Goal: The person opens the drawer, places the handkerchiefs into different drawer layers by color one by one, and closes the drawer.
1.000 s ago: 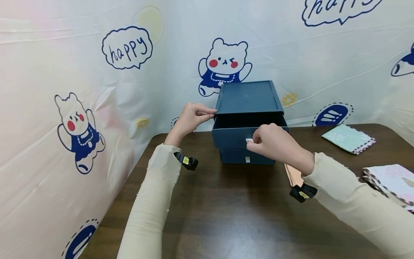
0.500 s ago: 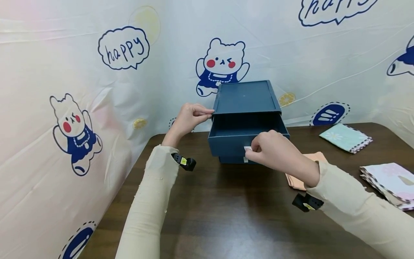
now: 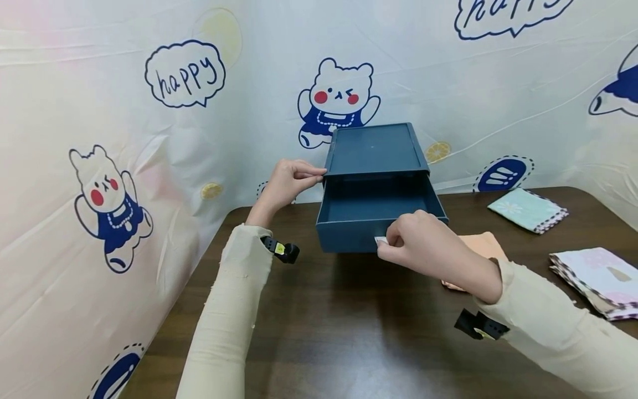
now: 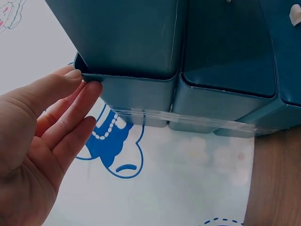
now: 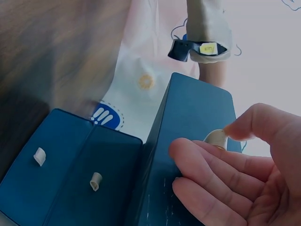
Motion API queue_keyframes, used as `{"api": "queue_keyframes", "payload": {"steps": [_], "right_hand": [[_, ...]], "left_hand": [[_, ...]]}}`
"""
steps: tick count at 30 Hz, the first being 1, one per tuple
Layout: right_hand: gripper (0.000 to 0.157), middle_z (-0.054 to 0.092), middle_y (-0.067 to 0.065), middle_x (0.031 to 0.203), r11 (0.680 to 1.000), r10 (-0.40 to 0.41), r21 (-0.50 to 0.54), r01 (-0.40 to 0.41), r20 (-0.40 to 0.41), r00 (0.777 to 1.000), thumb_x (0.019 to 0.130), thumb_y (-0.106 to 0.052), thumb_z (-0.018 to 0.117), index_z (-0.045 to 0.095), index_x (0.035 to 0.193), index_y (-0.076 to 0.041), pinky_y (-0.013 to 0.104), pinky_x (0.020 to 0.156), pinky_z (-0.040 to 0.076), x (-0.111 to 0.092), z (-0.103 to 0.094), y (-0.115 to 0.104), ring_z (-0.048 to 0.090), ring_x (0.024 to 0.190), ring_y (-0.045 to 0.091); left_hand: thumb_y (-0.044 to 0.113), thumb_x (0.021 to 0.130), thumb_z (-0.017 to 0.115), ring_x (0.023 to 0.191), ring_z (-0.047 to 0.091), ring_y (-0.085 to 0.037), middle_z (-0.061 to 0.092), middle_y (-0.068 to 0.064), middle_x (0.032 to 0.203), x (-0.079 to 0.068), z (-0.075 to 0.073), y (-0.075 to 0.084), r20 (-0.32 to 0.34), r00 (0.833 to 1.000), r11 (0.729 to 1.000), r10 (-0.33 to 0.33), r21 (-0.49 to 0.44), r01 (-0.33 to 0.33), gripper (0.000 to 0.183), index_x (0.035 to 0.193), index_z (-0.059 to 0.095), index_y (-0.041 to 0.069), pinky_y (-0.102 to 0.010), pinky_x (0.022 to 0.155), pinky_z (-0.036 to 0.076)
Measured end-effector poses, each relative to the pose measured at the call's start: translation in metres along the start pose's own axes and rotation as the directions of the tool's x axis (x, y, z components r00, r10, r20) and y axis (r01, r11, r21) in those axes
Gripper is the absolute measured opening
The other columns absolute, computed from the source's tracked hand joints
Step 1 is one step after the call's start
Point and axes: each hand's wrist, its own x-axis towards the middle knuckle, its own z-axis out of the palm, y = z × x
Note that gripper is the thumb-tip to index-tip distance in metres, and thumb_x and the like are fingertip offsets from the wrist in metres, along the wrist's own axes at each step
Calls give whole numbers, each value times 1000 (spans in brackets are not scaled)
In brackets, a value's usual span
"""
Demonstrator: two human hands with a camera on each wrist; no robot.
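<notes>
A dark blue drawer cabinet stands at the back of the table. Its top drawer is pulled well out, and the part of its inside that shows holds nothing. With thumb and fingertips my left hand pinches the front left corner of the cabinet's casing. At the drawer front, my right hand pinches a small white pull tab between thumb and forefinger. Two lower drawer fronts stay in the casing in the right wrist view, each with its own white tab.
Right of the cabinet, an orange folded cloth lies partly behind my right forearm. Further right are a mint folded cloth and a stack of white patterned cloths. A printed curtain hangs close behind the cabinet and at the left.
My right hand has drawn the top drawer further out towards me, and more of its inside shows. The left hand has kept its pinch on the cabinet's corner.
</notes>
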Motion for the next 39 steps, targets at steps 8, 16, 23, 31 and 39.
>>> {"api": "queue_keyframes", "payload": {"steps": [8, 16, 23, 31, 39], "right_hand": [[29, 39, -6, 44, 1000, -1, 9, 1, 20, 1000, 85, -16, 54, 62, 57, -17, 24, 42, 33, -8, 0, -7, 39, 42, 8], [32, 38, -7, 43, 1000, 8, 12, -8, 40, 999, 86, -16, 55, 59, 54, -18, 23, 41, 31, -17, 3, -9, 37, 41, 7], [33, 36, -8, 42, 1000, 19, -3, -19, 57, 998, 86, -17, 56, 58, 53, -19, 22, 40, 29, -23, 7, -10, 36, 40, 7], [33, 36, -9, 44, 1000, 8, -6, -7, 25, 1000, 86, -18, 58, 55, 54, -21, 22, 39, 29, -29, 10, -7, 35, 42, 6], [20, 52, -13, 54, 999, 12, 34, -13, 31, 999, 87, -23, 61, 66, 68, -18, 23, 44, 37, -32, 11, -2, 42, 49, 3]], "left_hand": [[4, 86, 63, 86, 62, -21, 64, -12, 96, -4, -2, 3, -8, 1000, 1000, 0, -3, 0, 22, 107, 68, 2, -26, 81, 50], [-2, 86, 60, 88, 61, -30, 62, -21, 99, -8, -2, 14, -9, 1000, 1000, 0, -5, 0, 22, 107, 65, -6, -30, 82, 50], [5, 86, 63, 88, 62, -21, 63, -13, 98, -1, 0, -4, -7, 1000, 1000, -9, -25, 9, 22, 107, 68, 2, -27, 82, 50], [6, 86, 63, 84, 60, -16, 64, -8, 95, 0, 1, -2, -15, 1000, 1000, 8, -10, -8, 22, 107, 69, 4, -26, 79, 51], [7, 86, 63, 82, 60, -16, 64, -9, 95, -1, 1, -2, -20, 1000, 1000, 9, -3, -9, 22, 107, 69, 4, -25, 79, 50]]}}
